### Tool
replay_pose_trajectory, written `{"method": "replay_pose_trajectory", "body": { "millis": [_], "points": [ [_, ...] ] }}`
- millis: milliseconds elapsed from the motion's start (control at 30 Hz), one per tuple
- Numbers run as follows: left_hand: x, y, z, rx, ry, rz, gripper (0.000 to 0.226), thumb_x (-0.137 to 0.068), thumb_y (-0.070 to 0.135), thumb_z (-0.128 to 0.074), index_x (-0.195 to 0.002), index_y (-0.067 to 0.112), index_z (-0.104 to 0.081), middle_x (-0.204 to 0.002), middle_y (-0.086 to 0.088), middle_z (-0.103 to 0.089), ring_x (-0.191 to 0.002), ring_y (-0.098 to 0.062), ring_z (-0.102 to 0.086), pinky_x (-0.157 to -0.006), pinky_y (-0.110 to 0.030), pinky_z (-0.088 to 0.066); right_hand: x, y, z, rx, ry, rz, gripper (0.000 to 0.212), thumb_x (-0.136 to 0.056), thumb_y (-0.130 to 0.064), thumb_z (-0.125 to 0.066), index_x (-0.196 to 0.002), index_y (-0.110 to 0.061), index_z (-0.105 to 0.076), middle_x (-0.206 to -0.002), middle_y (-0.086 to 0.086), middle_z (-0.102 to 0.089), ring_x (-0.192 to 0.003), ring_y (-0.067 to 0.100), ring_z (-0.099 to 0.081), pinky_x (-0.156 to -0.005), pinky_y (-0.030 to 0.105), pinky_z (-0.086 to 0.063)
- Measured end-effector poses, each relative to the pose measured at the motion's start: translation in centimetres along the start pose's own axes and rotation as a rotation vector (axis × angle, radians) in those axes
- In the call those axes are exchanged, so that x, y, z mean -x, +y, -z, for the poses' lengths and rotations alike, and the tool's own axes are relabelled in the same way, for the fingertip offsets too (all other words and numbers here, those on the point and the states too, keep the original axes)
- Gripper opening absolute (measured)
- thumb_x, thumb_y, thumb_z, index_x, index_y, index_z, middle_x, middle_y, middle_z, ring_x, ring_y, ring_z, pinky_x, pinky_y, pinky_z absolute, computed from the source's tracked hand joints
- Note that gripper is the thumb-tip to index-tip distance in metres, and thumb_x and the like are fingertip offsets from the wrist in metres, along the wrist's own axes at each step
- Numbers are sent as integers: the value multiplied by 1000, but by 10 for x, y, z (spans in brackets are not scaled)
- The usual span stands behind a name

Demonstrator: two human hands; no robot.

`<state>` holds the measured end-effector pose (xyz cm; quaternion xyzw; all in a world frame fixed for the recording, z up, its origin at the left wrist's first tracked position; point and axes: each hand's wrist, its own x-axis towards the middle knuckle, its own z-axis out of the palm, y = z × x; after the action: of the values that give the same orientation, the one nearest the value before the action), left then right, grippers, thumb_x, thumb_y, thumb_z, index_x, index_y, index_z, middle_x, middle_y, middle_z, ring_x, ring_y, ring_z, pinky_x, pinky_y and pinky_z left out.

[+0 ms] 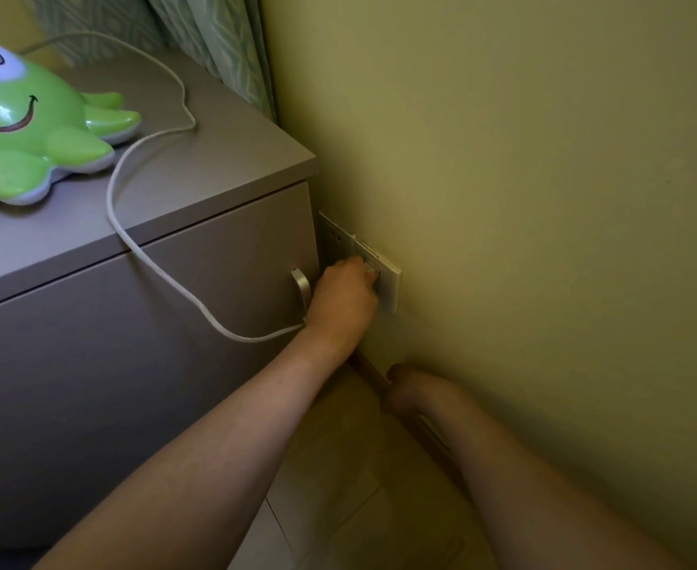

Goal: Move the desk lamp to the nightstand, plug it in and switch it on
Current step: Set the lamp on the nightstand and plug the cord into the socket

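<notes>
The desk lamp (30,125) is a glossy green octopus figure with one white eye, standing on the grey nightstand (223,158) at the upper left. Its white cord (133,240) loops across the top, hangs down the drawer front and runs into my left hand (345,298). That hand is closed around the plug and presses it against the white wall socket (388,277); the plug itself is almost fully hidden by my fingers. My right hand (404,384) rests low against the wall near the skirting, fingers curled and empty.
A metal drawer handle (301,285) sticks out just left of my left hand. A second socket plate (336,236) sits behind the nightstand's corner. Patterned green curtains (223,43) hang at the back. Pale floor tiles (338,487) lie below.
</notes>
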<state>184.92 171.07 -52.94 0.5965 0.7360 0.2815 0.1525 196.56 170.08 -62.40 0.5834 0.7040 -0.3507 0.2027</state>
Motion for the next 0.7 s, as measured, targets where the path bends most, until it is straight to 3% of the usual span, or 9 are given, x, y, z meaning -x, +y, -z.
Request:
{"method": "replay_pose_trajectory", "body": {
  "millis": [300,500,700],
  "points": [
    [0,-3,-4,-7,52,-35,17,-92,17,-47,-92,4,-59,-98,-17,-64,-89,-35,-60,-65,-33,-39,-3,0,7,-37,36,1,63,-80,-21,-59,-139,-7,-40,-141,12,-48,-124,27,-51,-102,33,-45],
    [5,-4,-8,8,107,-58,20,-93,20,-45,-96,5,-58,-102,-17,-64,-93,-37,-60,-72,-39,-45,-2,-8,5,-23,43,28,64,-83,-20,-56,-142,-8,-34,-143,12,-46,-125,27,-51,-101,32,-46],
    [1,-6,-9,-33,103,-79,17,-91,18,-47,-93,5,-57,-99,-17,-64,-89,-36,-61,-64,-31,-35,-8,-10,6,-25,82,43,61,-85,-19,-53,-141,-9,-34,-145,11,-42,-129,28,-46,-104,35,-43]
  ]
}}
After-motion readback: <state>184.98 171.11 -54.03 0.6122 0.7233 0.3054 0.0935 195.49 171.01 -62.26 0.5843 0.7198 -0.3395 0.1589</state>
